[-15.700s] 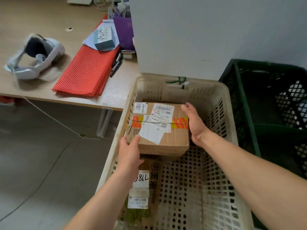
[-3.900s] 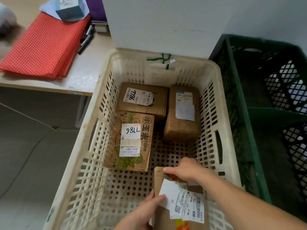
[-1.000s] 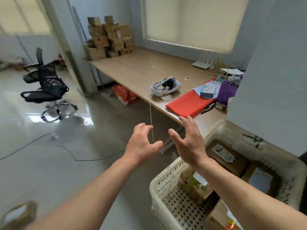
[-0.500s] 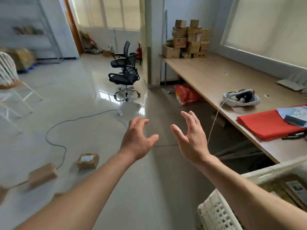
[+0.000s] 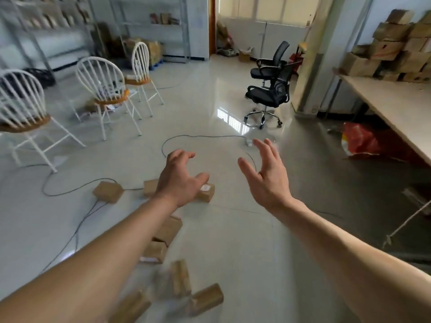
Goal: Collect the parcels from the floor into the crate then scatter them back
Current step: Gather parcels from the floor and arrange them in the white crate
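Several brown cardboard parcels lie scattered on the glossy floor. One parcel [image 5: 107, 191] sits to the left on a cable; another parcel [image 5: 205, 193] with a white label shows just past my left hand [image 5: 180, 180]. More parcels [image 5: 169, 229] lie under my left forearm, and a blurred cluster of parcels [image 5: 205, 298] is near the bottom edge. My right hand [image 5: 265, 178] is raised beside the left. Both hands are held out in the air with fingers spread and hold nothing. The crate is out of view.
White spindle chairs [image 5: 105, 87] stand at the left, a black office chair [image 5: 270, 89] at the centre back. A black cable [image 5: 203, 136] loops across the floor. A long wooden desk [image 5: 391, 106] with stacked boxes [image 5: 394, 52] runs along the right; a red bag [image 5: 359, 141] lies beneath.
The view has swung left, away from the crate and desk, onto the open floor. More parcels on the floor have come into view. Both hands stay out and empty.
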Tool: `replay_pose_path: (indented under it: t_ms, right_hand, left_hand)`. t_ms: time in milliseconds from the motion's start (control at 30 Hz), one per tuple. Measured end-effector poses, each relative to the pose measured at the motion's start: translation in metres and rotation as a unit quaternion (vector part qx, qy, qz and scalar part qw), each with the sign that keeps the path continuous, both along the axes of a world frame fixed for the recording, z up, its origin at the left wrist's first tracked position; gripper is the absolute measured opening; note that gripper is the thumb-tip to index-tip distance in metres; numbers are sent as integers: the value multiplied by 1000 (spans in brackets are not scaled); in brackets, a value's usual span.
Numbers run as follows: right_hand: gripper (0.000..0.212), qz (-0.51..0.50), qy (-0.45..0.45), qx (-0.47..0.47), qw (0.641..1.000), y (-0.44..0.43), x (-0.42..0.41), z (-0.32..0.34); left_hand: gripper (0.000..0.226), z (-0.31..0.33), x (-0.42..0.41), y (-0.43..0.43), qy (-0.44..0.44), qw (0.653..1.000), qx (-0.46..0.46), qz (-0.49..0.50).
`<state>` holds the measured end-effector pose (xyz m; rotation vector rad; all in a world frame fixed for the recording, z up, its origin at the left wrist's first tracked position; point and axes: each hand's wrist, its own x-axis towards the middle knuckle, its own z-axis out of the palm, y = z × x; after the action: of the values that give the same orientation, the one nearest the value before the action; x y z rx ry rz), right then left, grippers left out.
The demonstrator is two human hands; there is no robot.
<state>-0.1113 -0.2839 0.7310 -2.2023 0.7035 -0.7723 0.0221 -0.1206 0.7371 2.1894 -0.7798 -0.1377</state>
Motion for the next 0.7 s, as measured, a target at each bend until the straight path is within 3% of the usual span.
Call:
replay_pose_path:
  t_ms: [167,333,700]
  right_hand:
    - [93,87,0,5,996,45,60,-11]
    - [91,171,21,6,985,79,105,-22]
    - [86,348,37,9,937,138,168,-42]
  left_hand:
    - [76,-9,31,76,18,996,15,87]
    - [67,-18,41,137,42,984,21,174]
    - [80,-29,12,221,81,923,12,376]
